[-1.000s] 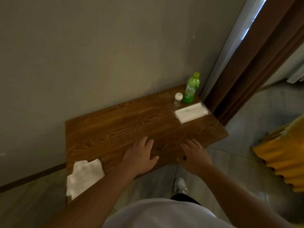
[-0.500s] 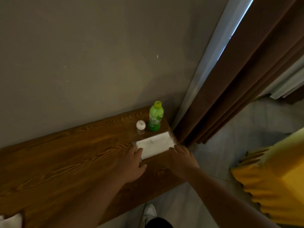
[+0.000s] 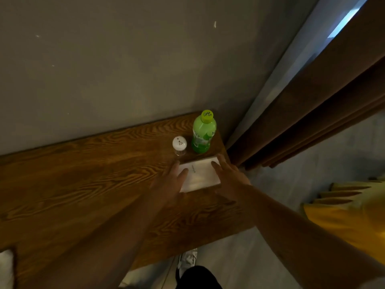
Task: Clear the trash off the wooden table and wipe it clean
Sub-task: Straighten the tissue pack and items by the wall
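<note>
A flat white packet (image 3: 200, 174) lies near the right end of the wooden table (image 3: 87, 180). My left hand (image 3: 169, 182) rests on the packet's left edge with fingers spread. Over the packet's right edge lies my right hand (image 3: 229, 177), fingers apart too. Neither hand has lifted it. Just behind the packet stand a green plastic bottle (image 3: 203, 133) with a yellow-green cap and a small clear shaker (image 3: 179, 145) with a white perforated lid. A white cloth (image 3: 6, 268) shows at the table's near left corner, mostly cut off by the frame.
A grey wall (image 3: 125, 69) runs along the table's far side. A brown curtain (image 3: 312, 111) hangs right of the table. Yellow fabric (image 3: 350, 209) sits on the floor at the right. My white shoe (image 3: 187, 261) is below the table's front edge.
Both hands have travelled from the table's front edge to the white packet and now touch its two sides. The view has shifted right and closer, pushing the cloth almost out of frame.
</note>
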